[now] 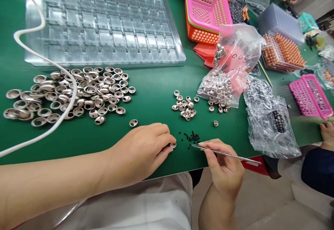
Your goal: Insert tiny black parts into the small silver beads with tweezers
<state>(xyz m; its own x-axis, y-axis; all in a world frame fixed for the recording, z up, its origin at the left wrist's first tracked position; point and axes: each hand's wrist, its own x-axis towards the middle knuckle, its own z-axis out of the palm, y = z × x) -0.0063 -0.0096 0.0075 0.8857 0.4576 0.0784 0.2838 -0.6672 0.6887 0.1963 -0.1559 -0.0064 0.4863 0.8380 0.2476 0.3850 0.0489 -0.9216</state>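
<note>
Between the fingertips of my left hand (146, 150) is a small silver ring-shaped part (173, 145), held just above the green table. My right hand (225, 164) pinches metal tweezers (227, 153), whose tips point left at a scatter of tiny black pieces (193, 137). Beyond them lies a small cluster of silver parts (185, 107). A large pile of bigger silver rings (88, 91) spreads at the left, and one single ring (133, 122) rests close to my left hand.
A clear compartment tray (109, 25) lies at the back left. A white cable (70, 101) crosses the ring pile. Pink baskets (208, 7), an open plastic bag of parts (221, 84) and bubble wrap (268, 118) are toward the right. Another person's hand (327, 132) shows at the right edge.
</note>
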